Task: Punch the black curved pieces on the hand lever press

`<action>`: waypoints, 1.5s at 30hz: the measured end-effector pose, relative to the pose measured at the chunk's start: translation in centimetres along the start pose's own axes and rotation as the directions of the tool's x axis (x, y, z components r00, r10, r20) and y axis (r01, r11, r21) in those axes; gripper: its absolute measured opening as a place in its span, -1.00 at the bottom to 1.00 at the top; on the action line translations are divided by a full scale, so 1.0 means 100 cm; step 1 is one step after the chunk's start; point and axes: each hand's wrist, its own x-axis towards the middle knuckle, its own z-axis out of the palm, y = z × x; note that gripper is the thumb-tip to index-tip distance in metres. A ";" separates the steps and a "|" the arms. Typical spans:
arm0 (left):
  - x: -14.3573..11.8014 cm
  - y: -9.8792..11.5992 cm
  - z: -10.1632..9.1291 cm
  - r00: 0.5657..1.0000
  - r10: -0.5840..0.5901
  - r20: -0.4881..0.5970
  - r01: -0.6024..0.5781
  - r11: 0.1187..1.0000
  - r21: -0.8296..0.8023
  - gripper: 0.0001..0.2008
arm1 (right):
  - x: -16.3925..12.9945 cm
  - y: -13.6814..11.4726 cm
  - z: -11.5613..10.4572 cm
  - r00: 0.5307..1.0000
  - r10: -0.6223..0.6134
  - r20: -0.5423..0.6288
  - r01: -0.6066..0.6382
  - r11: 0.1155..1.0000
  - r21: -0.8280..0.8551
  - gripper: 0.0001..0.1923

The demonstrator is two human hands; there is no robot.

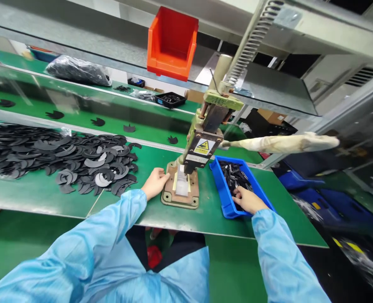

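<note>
A small hand press stands on the green bench, its base plate in front of me. My left hand rests at the left edge of that base plate, fingers curled against it. My right hand reaches into a blue tray of small black parts to the right of the press, fingers down among the parts. Whether it holds one is hidden. The press lever, wrapped in beige cloth, sticks out to the right above the tray.
A big heap of flat black crescent parts covers the bench to the left. A green conveyor behind carries single black pieces. An orange bin hangs overhead. Blue crates sit low at right.
</note>
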 end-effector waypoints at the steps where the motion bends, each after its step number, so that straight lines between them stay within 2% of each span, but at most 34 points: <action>1: -0.011 -0.003 0.000 0.999 0.037 0.022 -0.037 0.999 -0.008 -0.52 | 0.002 -0.001 0.001 1.000 0.001 0.005 -0.001 1.000 0.007 -0.80; 5: -0.050 -0.014 -0.002 0.986 0.146 0.077 -0.145 0.989 -0.017 -0.49 | 0.002 -0.006 0.000 1.000 0.017 -0.010 -0.016 0.995 0.101 -0.97; 8: -0.064 -0.015 -0.008 0.986 0.154 0.067 -0.150 0.987 -0.059 -0.52 | -0.004 -0.013 -0.010 0.991 0.034 -0.129 -0.003 0.973 0.232 -0.95; 10: -0.067 -0.013 -0.011 0.989 0.140 0.057 -0.135 0.988 -0.079 -0.54 | -0.013 -0.021 -0.019 0.958 0.061 -0.282 0.040 0.939 0.341 -0.85; 13: -0.072 -0.011 -0.015 0.981 0.194 -0.024 -0.195 0.981 -0.024 -0.59 | -0.035 -0.042 -0.024 0.863 0.121 -0.490 0.172 0.842 0.511 -0.63; 15: -0.080 -0.008 -0.015 0.935 0.339 -0.107 -0.330 0.940 0.091 -0.65 | -0.056 -0.063 -0.015 0.826 0.137 -0.546 0.279 0.743 0.609 -0.57; 17: -0.095 0.000 -0.014 0.851 0.519 -0.082 -0.499 0.847 0.184 -0.71 | -0.078 -0.090 0.007 0.837 0.114 -0.535 0.356 0.628 0.692 -0.58; 19: -0.113 0.010 -0.010 0.762 0.644 0.071 -0.646 0.745 0.167 -0.69 | -0.100 -0.120 0.037 0.883 0.060 -0.466 0.371 0.517 0.771 -0.61; 21: -0.131 0.022 -0.006 0.683 0.693 0.228 -0.724 0.683 0.095 -0.58 | -0.121 -0.150 0.068 0.922 0.004 -0.386 0.349 0.418 0.839 -0.66; 23: -0.144 0.030 -0.002 0.639 0.696 0.327 -0.749 0.659 0.060 -0.51 | -0.138 -0.175 0.093 0.946 -0.044 -0.322 0.317 0.345 0.883 -0.68; 25: -0.151 0.035 0.000 0.636 0.679 0.366 -0.744 0.666 0.058 -0.54 | -0.150 -0.191 0.110 0.956 -0.074 -0.284 0.293 0.292 0.910 -0.68; 29: -0.156 0.034 -0.006 0.673 0.638 0.374 -0.712 0.697 0.092 -0.72 | -0.159 -0.203 0.124 0.966 -0.100 -0.240 0.257 0.234 0.937 -0.65; 42: -0.161 0.027 -0.009 0.693 0.599 0.403 -0.683 0.723 0.101 -0.77 | -0.163 -0.198 0.130 0.978 -0.107 -0.181 0.201 0.215 0.956 -0.63; 45: -0.158 0.027 -0.011 0.681 0.615 0.397 -0.701 0.704 0.111 -0.76 | -0.161 -0.198 0.131 0.979 -0.108 -0.174 0.194 0.217 0.957 -0.62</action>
